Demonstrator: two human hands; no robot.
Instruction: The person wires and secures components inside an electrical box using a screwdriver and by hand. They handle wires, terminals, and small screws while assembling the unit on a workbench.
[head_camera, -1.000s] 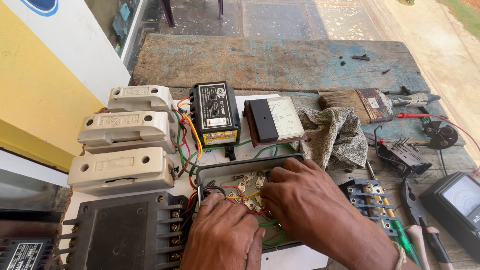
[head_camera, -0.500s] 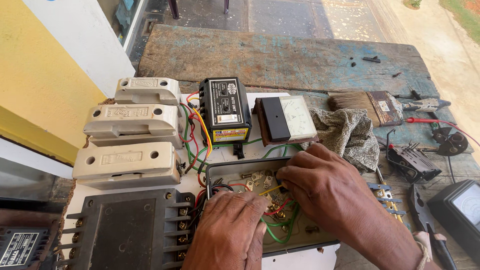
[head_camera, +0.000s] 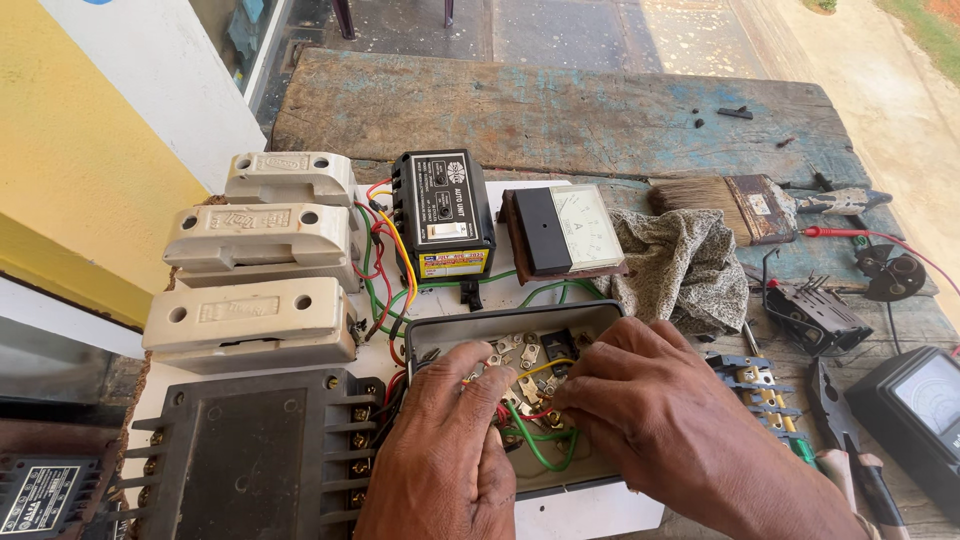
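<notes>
Fingers of both my hands are inside the grey terminal box (head_camera: 470, 330), which lies on the white board (head_camera: 590, 515) close in front of me. My left hand (head_camera: 445, 450) comes in from the bottom edge, and its fingertips (head_camera: 478, 362) are bent down together on the wires (head_camera: 535, 440) and small metal terminals (head_camera: 522, 352). My right hand (head_camera: 650, 410) comes from the lower right, and its fingertips (head_camera: 570, 395) are pinched together on the red and green wires in the middle of the box. I cannot tell if a screw or a tool is between them, because the hands cover this place.

The box has its long axis from left to right, and its open side points up to me. Its near wall and most of its floor are hidden under my hands.

On the left of it a black finned block (head_camera: 250, 455) is cut off by the bottom edge. Further away three cream fuse holders (head_camera: 255, 240) lie in a row, one behind the other. Behind the box stand a black control unit (head_camera: 442, 212) with a yellow strip and a panel meter (head_camera: 565, 232); a grey rag (head_camera: 675, 265) lies just beside the meter. A brush (head_camera: 720, 200) lies beyond the rag on the worn wooden table (head_camera: 560, 110).
</notes>
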